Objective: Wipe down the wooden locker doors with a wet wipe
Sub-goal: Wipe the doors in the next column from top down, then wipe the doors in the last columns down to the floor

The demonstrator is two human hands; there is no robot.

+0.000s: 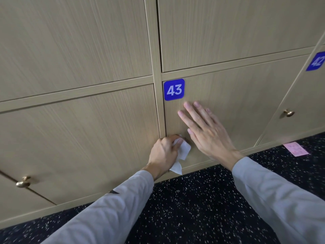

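A wall of light wooden locker doors fills the view. The bottom-row door with a blue plate reading 43 is locker door 43. My left hand grips a crumpled white wet wipe against this door's lower left edge, where the knob is hidden under the hand and wipe. My right hand lies flat on the same door just below the number plate, fingers straight and spread. Both arms wear grey sleeves.
A brass knob sits on the lower left door and another brass knob on the door to the right, which carries a blue plate 42. Dark speckled floor runs below. A pink paper lies on it.
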